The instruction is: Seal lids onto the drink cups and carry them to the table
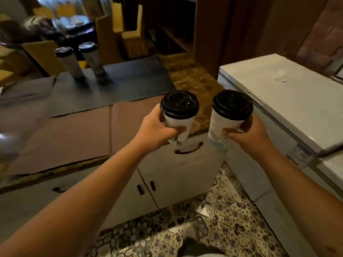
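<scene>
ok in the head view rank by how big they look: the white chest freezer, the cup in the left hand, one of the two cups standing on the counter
1. White chest freezer, by far the largest.
2. Cup in the left hand.
3. Counter cup, which looks smallest, though it stands farther from the camera, so the two cups may really match.

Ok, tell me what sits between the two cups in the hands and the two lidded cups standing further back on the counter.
In the head view, only flattened cardboard and a dark mat on the counter lie between the held cups and the standing cups.
</scene>
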